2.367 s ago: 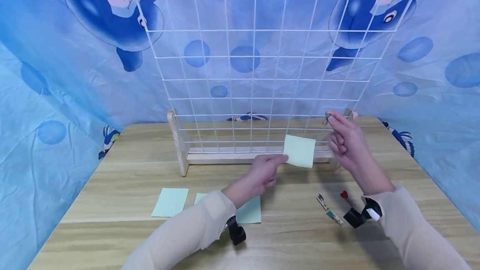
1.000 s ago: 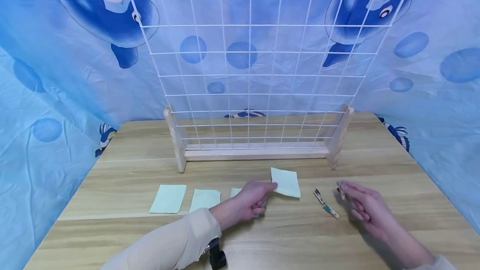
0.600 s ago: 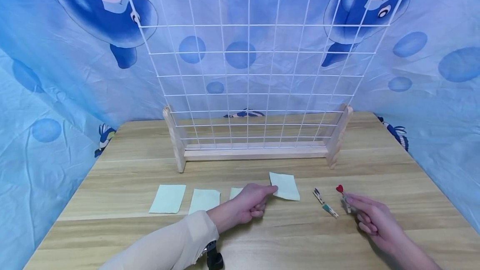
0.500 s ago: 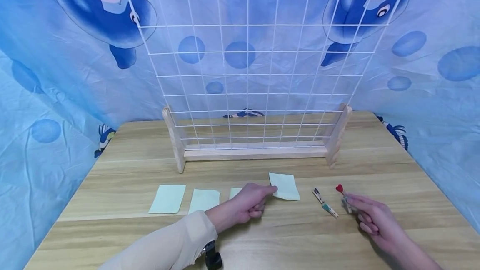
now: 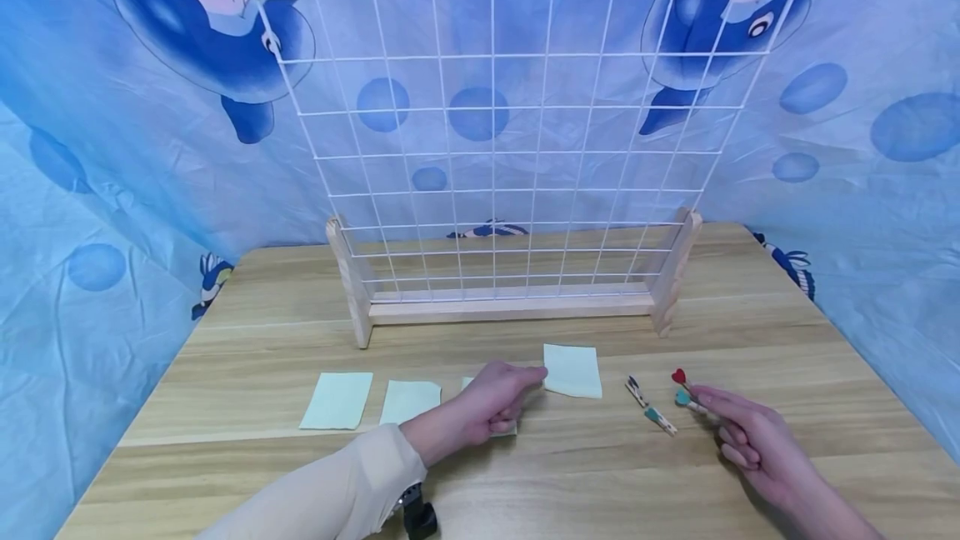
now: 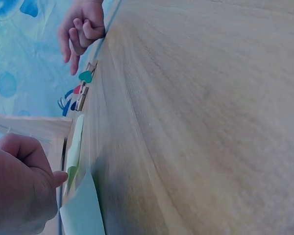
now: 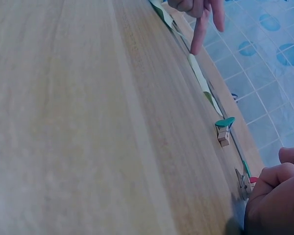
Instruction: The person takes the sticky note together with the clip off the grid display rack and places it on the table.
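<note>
My left hand reaches over the table with its index finger at the left edge of a pale green paper note, which lies flat near the rack. In the right wrist view, its finger and thumb stand apart at the note. My right hand is low over the tabletop, fingertips right beside a clothespin with a teal heart. Between its spread thumb and finger nothing shows in the left wrist view. A red-heart clothespin lies just behind. Two more, a dark one and a teal one, lie left of it.
Behind the notes stands a white wire grid on a wooden base. Further notes lie left, one at the far left, one beside it, another partly under my left hand. A blue dolphin-print cloth surrounds the table.
Both hands have come down from the grid to the table. The note, pinched by my left hand before, now lies flat. My right hand has let go of the teal-heart clothespin beside the red one.
</note>
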`<state>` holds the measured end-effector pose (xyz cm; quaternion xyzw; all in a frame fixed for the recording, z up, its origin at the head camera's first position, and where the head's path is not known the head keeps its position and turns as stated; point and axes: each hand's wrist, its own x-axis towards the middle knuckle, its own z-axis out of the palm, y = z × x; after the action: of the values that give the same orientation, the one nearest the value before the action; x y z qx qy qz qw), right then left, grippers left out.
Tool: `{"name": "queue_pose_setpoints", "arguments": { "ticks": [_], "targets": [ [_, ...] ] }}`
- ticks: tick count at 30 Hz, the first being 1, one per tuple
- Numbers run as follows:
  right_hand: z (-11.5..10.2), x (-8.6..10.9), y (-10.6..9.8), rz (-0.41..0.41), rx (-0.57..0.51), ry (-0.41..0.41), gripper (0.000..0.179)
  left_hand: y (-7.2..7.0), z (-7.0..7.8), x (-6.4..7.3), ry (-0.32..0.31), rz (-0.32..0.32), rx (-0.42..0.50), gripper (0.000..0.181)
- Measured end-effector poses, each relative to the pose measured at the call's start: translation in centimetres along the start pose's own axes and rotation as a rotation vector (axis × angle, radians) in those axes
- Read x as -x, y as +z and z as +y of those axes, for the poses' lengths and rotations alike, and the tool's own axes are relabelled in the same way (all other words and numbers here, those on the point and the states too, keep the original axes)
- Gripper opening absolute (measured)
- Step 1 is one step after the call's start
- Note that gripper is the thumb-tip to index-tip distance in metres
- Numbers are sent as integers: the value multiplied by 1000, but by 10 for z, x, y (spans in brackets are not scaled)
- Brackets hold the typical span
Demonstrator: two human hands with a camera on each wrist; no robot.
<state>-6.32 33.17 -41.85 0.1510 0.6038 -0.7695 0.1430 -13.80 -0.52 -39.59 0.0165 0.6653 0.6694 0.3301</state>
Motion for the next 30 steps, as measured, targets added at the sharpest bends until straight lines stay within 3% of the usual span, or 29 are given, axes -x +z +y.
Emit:
{"name": "queue_pose_setpoints", "arguments": {
  "ticks": [5, 10, 15, 20, 28, 30],
  "targets": [
    [0, -2, 0, -11, -32, 5, 20, -5, 0, 1, 6, -7, 2, 45],
    [0, -3, 1, -40, -49, 8, 21, -9, 0, 1, 16, 14, 6, 28],
    [-1, -5, 6, -83, -53, -4, 22, -14, 2, 3, 12, 14, 27, 50],
    [-4, -7, 14, -108, -32, -34, 22, -20, 3, 5, 12, 16, 31, 48],
    [-8, -11, 34, -57, 23, -1, 18, -33, 0, 12, 0, 23, 55, 54],
    [-7, -12, 38, -75, 17, -13, 20, -37, 1, 14, -3, 27, 58, 55]
  ]
}}
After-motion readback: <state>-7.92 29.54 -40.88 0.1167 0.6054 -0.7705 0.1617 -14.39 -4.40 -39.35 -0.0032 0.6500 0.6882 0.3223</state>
